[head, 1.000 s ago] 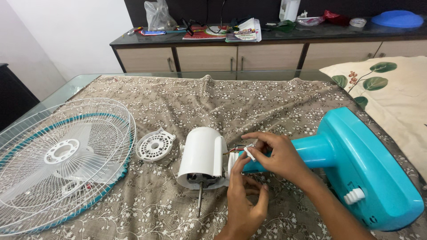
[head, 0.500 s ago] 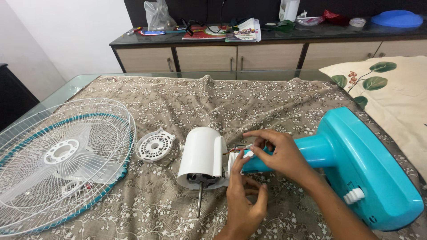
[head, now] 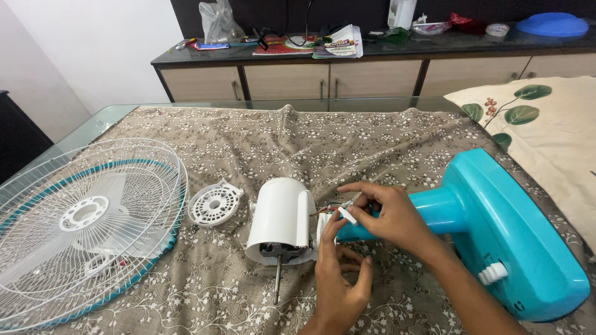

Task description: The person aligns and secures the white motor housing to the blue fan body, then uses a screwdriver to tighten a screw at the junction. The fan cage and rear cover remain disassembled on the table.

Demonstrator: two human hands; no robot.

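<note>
Between the earlier pictures and this one very little has shifted: both hands stay at the same spot, where the white motor housing [head: 280, 218] meets the teal neck of the fan stand [head: 496, 236]. The left hand [head: 338, 282] has crept slightly upward, its forefinger now reaching the small white piece that the right hand [head: 388, 217] pinches. That suggests fine work on the wiring at the joint is continuing, not a new step begun.

The right hand's grip is closed: thumb and forefinger press together on the small white connector [head: 347, 215], with thin coloured wires [head: 326, 209] running from it toward the housing. The left hand's grip is partly open, fingers curled loosely, forefinger touching the connector and the rim of the housing from below; it clamps nothing that can be seen.

The motor housing lies on its side near the middle of the tabletop, on the patterned cloth [head: 347, 142], its metal shaft [head: 277, 279] pointing toward the near edge. The teal stand lies toward the right edge. A round white vented cover [head: 215, 203] sits just left of the housing, and the wire fan guard [head: 81, 223] with its blades lies by the left edge.
</note>
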